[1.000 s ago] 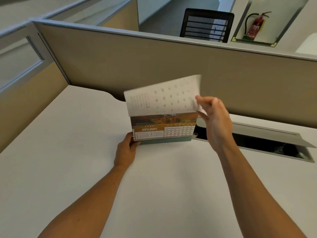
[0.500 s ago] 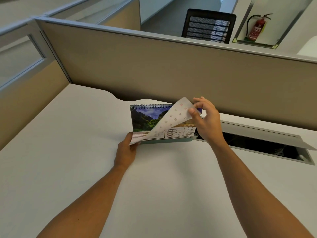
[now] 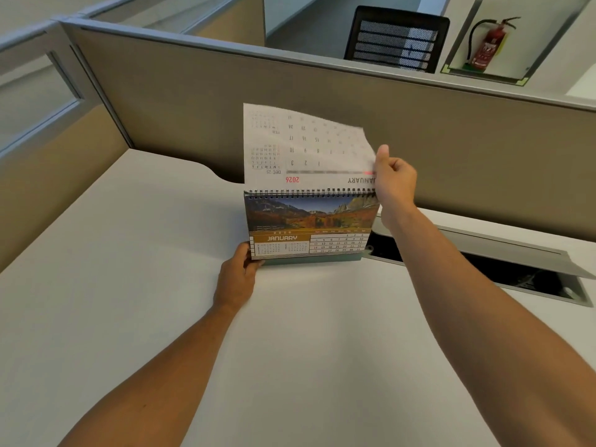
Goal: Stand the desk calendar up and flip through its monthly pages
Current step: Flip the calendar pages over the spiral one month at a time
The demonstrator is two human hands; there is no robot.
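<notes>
A spiral-bound desk calendar (image 3: 309, 227) stands upright on the white desk (image 3: 129, 285), showing a JANUARY page with a mountain photo. My left hand (image 3: 237, 272) grips its lower left corner. My right hand (image 3: 392, 180) pinches the right edge of a white page (image 3: 303, 146) lifted straight up above the spiral binding; the page's back shows upside-down dates, "2026" and "JANUARY".
A beige cubicle partition (image 3: 451, 150) runs right behind the calendar. An open cable tray with a raised lid (image 3: 516, 253) sits in the desk at the right. Beyond the partition stand a black mesh chair (image 3: 395, 38) and a red fire extinguisher (image 3: 487, 43).
Half a second ago the page lay low across the calendar front with a green landscape page showing. Now my right hand has raised the page upright above the binding, uncovering the JANUARY page.
</notes>
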